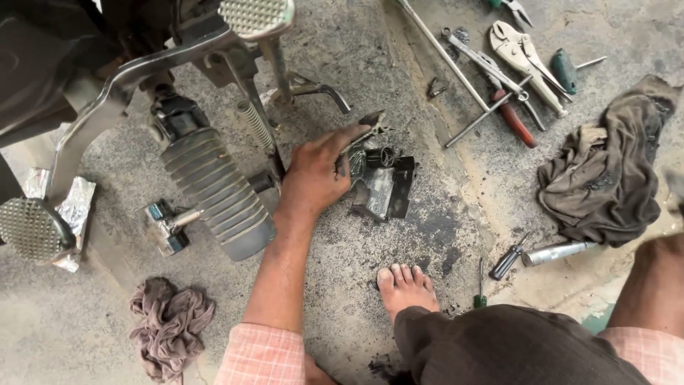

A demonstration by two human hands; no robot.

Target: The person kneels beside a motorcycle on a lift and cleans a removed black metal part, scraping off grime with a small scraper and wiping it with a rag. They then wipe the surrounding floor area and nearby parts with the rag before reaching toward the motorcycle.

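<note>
Near the centre of the frame the left hand (315, 173) reaches down with its fingers spread and draped over a greasy black metal part (381, 184) that lies on the concrete floor (370, 85); the fingertips touch its upper left edge, but nothing is pinched or lifted yet. The right hand is out of sight: only the forearm (652, 285) shows at the right edge, so its grip cannot be told. The part looks oil-coated and sharp-edged, so it could slide out of a loose hold or nick a finger. A bare foot (404, 287) rests just below the part, and anything dropped from there could land on the toes. Left of the hand, the ribbed rubber footrest (214, 192) and the coil spring (255, 126) of the motorcycle crowd the wrist, which could snag or knock there. In the upper right, locking pliers (525, 57), a T-handle wrench (463, 78) and a red-handled tool (514, 120) lie loose, with a dark rag (605, 178) beside them and 1 small green screwdriver (482, 292) near the foot, easy to step on.
</note>
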